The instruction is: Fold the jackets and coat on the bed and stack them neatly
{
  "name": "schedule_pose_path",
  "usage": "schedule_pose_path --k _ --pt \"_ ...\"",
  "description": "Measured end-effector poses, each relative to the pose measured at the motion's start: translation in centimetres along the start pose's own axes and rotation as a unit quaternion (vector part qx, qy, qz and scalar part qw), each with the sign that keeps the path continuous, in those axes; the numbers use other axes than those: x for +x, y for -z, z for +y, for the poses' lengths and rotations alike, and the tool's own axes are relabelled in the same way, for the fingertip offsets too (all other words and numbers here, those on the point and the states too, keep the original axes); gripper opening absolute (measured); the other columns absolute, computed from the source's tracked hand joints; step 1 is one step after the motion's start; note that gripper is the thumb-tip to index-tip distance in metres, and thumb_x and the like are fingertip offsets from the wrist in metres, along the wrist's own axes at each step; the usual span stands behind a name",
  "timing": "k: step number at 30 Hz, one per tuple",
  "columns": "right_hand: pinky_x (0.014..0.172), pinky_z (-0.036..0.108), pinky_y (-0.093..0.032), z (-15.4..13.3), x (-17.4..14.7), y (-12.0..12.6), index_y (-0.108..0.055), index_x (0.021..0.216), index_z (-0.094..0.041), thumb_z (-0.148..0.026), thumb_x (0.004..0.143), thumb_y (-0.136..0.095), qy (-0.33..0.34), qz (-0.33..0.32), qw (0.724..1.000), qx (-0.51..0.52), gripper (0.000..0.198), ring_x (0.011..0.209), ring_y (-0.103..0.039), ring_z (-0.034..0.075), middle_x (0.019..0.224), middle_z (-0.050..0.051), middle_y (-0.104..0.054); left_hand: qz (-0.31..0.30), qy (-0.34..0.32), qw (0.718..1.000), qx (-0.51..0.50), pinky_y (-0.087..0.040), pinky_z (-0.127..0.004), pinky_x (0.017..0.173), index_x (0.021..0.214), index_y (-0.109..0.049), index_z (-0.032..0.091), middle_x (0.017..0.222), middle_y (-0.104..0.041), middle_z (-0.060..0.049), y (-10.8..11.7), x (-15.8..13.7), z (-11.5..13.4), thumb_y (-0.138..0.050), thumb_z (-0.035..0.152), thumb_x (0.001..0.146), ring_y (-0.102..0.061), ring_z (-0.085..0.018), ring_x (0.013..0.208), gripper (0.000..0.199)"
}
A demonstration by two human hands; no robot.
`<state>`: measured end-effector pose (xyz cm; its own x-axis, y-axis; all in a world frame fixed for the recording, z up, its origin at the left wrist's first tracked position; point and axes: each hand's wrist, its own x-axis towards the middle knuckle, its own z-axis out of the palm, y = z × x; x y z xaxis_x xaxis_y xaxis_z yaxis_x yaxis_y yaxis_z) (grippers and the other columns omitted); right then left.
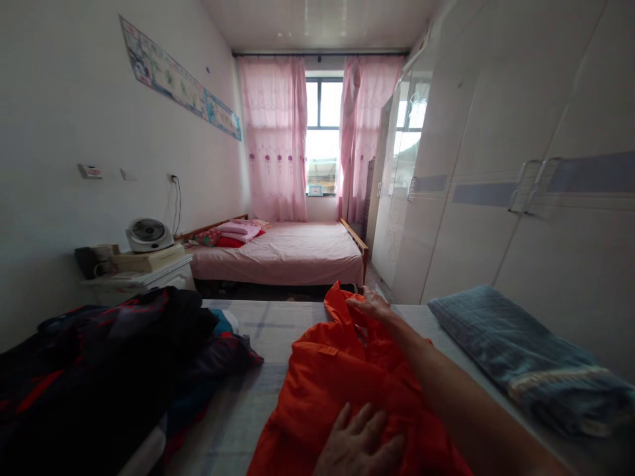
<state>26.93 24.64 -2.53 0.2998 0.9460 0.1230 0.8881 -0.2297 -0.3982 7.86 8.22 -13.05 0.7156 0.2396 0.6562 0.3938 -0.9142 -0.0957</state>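
Note:
An orange garment (317,377), perhaps a jacket, lies rumpled on the near bed in front of me. My left hand (360,439) rests flat on its lower part, fingers spread. Stretched out to the garment's far end is my right hand (370,304), its fingers apart at the fabric's upper edge. Part of the garment is hidden beneath my right forearm. To the left is a heap of dark clothes (149,357) with red and blue patches, apart from both hands.
A folded blue-grey blanket or pillow (516,344) lies at the right. White wardrobes (496,251) line the right wall. Beyond the near bed stands another bed (297,251) with a pink sheet. On the left, a small fan (150,235) sits above a white cabinet (149,281).

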Motion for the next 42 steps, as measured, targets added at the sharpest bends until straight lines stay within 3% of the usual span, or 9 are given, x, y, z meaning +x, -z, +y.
schedule_pose_path --k 6,11,15,21,26,30,33,38,42 --pt "0.095 0.052 -0.031 -2.9 1.6 -3.7 -0.038 0.133 -0.013 -0.059 0.07 -0.06 -0.055 -0.003 0.998 -0.039 0.081 0.123 -0.039 0.037 0.134 0.022 -0.042 0.1 -0.001 0.994 0.042 -0.052 -0.034 0.073 0.109 -0.056 0.036 0.102 -0.071 0.002 -1.5 0.1 0.2 -0.044 0.046 0.088 -0.068 -0.02 0.085 0.026" --pt "0.088 0.043 -0.043 -2.1 1.7 -4.0 -0.055 0.113 -0.015 -0.045 0.081 -0.058 -0.075 -0.023 0.996 -0.041 0.044 0.104 -0.055 0.023 0.116 0.013 -0.057 0.046 0.014 0.998 0.031 -0.051 -0.036 0.079 0.112 -0.054 0.037 0.107 -0.069 0.001 -1.5 -0.1 0.3 -0.043 0.043 0.09 -0.067 -0.02 0.091 0.026" --pt "0.08 0.035 -0.047 -1.4 0.7 -1.3 -0.06 0.101 -0.016 -0.036 0.087 -0.051 -0.02 0.019 1.0 0.007 0.026 0.09 -0.059 0.018 0.1 0.007 -0.064 -0.026 0.022 0.999 -0.009 -0.049 -0.042 0.085 0.125 -0.046 0.037 0.119 -0.063 -0.002 -0.6 -0.3 0.4 -0.041 0.053 0.087 -0.061 -0.024 0.103 0.041" --pt "0.08 0.028 -0.043 0.0 -6.0 5.7 -0.053 0.108 -0.018 -0.026 0.083 -0.034 0.092 0.185 0.975 0.081 0.032 0.093 -0.057 0.019 0.103 0.007 -0.063 -0.151 0.05 0.982 -0.101 -0.041 -0.05 0.095 0.132 -0.04 0.035 0.133 -0.052 -0.005 2.5 0.5 0.5 -0.037 0.058 0.086 -0.05 -0.028 0.118 0.051" --pt "0.079 0.033 -0.043 5.1 -15.2 6.7 -0.052 0.094 -0.02 -0.024 0.079 -0.038 0.236 0.264 0.927 0.12 0.021 0.087 -0.056 0.02 0.094 0.008 -0.062 -0.182 0.09 0.969 -0.143 -0.035 -0.053 0.1 0.129 -0.045 0.032 0.135 -0.049 -0.007 3.9 1.1 1.0 -0.042 0.051 0.086 -0.046 -0.031 0.121 0.048" --pt "0.085 0.036 -0.043 11.2 -21.0 5.2 -0.058 0.093 -0.024 -0.024 0.078 -0.05 0.319 0.123 0.94 0.008 0.017 0.097 -0.057 0.023 0.099 0.007 -0.064 -0.159 0.105 0.966 -0.176 -0.035 -0.048 0.101 0.125 -0.049 0.031 0.13 -0.053 -0.004 4.4 1.3 1.4 -0.049 0.047 0.084 -0.047 -0.029 0.119 0.045" --pt "0.094 0.037 -0.04 13.7 -23.3 5.2 -0.058 0.107 -0.029 -0.021 0.081 -0.048 0.311 0.04 0.948 -0.045 0.029 0.112 -0.053 0.022 0.117 0.005 -0.06 -0.154 0.114 0.961 -0.201 -0.043 -0.037 0.094 0.119 -0.053 0.032 0.124 -0.058 0.0 4.9 1.5 1.6 -0.053 0.034 0.082 -0.054 -0.024 0.109 0.038" --pt "0.1 0.042 -0.036 9.9 -24.3 7.3 -0.052 0.12 -0.026 -0.022 0.085 -0.043 0.27 0.131 0.954 -0.019 0.036 0.122 -0.045 0.023 0.127 0.007 -0.054 -0.116 0.098 0.977 -0.153 -0.049 -0.033 0.08 0.116 -0.054 0.028 0.11 -0.065 -0.002 4.7 1.3 2.2 -0.052 0.024 0.081 -0.061 -0.022 0.093 0.036" --pt "0.106 0.043 -0.029 4.3 -24.3 7.3 -0.051 0.125 -0.027 -0.024 0.087 -0.044 0.316 0.084 0.945 0.019 0.039 0.128 -0.037 0.022 0.133 0.006 -0.049 -0.009 -0.022 0.997 -0.076 -0.046 -0.026 0.055 0.083 -0.06 0.019 0.071 -0.064 -0.003 6.5 1.8 3.1 -0.046 0.011 0.079 -0.058 -0.016 0.06 0.017"
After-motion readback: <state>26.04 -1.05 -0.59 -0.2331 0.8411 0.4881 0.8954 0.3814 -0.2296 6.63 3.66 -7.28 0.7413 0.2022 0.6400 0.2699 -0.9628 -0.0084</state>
